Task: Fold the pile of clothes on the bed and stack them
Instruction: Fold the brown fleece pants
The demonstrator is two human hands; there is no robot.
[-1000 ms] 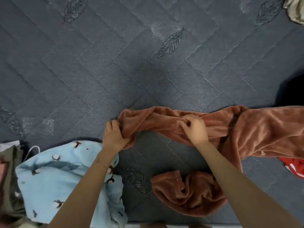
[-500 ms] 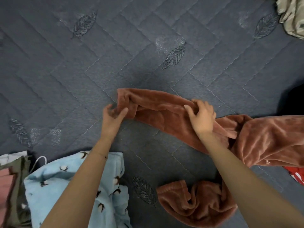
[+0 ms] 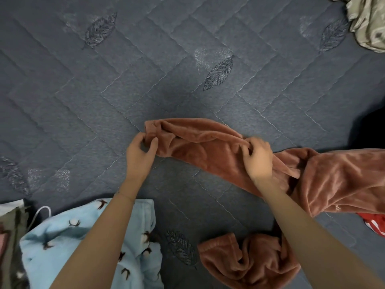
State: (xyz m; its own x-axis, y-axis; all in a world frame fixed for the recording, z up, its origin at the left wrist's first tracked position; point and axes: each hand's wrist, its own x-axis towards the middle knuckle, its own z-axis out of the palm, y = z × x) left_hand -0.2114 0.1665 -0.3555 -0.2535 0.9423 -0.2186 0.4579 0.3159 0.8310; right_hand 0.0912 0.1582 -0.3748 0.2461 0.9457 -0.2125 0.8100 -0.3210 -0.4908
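1. Rust-brown fleece garment (image 3: 208,147): plush, shiny nap, soft folds. It lies on the bed quilt (image 3: 145,80) at centre-right. One tube-shaped section runs from the centre out to the right, the bulk is bunched at the right edge, and a second cuffed section is crumpled near the bottom.
2. The quilt is dark grey-blue with diamond stitching and embroidered leaf motifs.
3. Left hand (image 3: 139,155): thumb and fingertips are nearly closed, pinching the cuff end of the stretched section. Palm down, forearm coming up from bottom-left.
4. Right hand (image 3: 259,159): fingers curled over, gripping a gathered ridge of the same section further along. Knuckles up, forearm coming in from bottom-right over the crumpled part.
5. Fabric between the hands is loosely wrinkled and resting on the quilt.
6. Light-blue fleece piece (image 3: 62,243) with small brown-and-white print sits bottom-left, under the left forearm.
7. Beige patterned cloth (image 3: 368,21) top-right corner; red cloth (image 3: 375,224) at the right edge, just beside the brown bulk.
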